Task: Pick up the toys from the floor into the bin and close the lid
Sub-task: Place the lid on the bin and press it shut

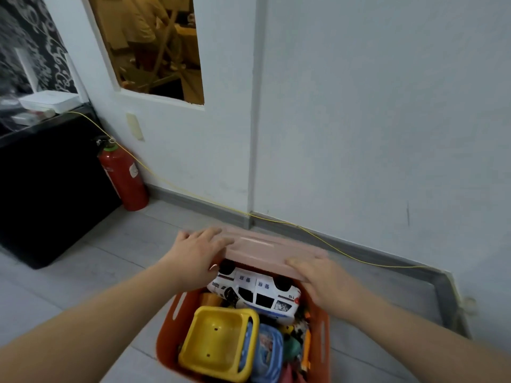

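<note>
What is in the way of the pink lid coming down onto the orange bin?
The white police car lies overturned right under the pink lid, seemingly above the orange bin rim, so it may block closing. The yellow tub also sits high. The left hand and right hand hold the lid.

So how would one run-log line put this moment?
phase: closing | left hand, right hand: hold pink lid over far rim, not yet shut | orange bin: toys inside, police car on top
</note>
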`<state>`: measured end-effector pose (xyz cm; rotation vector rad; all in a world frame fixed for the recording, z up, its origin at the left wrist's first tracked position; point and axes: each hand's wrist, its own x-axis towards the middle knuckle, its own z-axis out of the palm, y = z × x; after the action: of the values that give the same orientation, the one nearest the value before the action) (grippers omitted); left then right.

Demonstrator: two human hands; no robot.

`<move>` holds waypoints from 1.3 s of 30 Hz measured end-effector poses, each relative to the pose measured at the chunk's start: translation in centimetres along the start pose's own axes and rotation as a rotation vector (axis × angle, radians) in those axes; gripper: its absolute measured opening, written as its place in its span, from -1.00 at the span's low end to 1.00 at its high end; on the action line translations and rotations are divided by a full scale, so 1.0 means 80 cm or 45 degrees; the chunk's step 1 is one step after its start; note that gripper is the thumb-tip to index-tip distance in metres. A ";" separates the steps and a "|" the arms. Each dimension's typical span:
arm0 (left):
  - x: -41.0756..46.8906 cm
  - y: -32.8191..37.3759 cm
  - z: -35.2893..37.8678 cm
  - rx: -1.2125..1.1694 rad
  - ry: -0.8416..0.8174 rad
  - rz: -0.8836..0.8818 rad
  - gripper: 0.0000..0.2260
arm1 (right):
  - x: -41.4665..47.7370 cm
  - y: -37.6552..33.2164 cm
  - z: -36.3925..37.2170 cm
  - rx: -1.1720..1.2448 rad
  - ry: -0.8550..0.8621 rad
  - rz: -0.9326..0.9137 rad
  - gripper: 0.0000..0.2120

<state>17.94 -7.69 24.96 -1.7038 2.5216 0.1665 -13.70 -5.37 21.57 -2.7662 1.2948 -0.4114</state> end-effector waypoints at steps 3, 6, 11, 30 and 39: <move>-0.013 0.003 -0.003 0.022 -0.077 0.115 -0.41 | -0.033 -0.010 -0.002 -0.166 0.004 -0.145 -0.49; -0.024 -0.002 0.001 0.026 -0.267 0.378 -0.30 | -0.056 -0.018 -0.004 -0.168 -0.013 -0.259 -0.63; -0.057 0.001 0.007 0.047 -0.382 0.684 -0.19 | -0.086 -0.040 -0.027 -0.155 -0.143 -0.406 -0.65; -0.106 0.039 0.089 0.332 -0.422 0.798 -0.09 | -0.135 -0.073 0.060 -0.441 -0.455 -0.764 -0.71; -0.097 0.052 0.101 0.346 -0.452 0.628 -0.02 | -0.129 -0.052 0.072 -0.414 -0.468 -0.630 -0.49</move>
<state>17.14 2.12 18.22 -0.8494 2.4930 0.1354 -15.35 4.84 14.49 -3.2070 0.6356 0.3160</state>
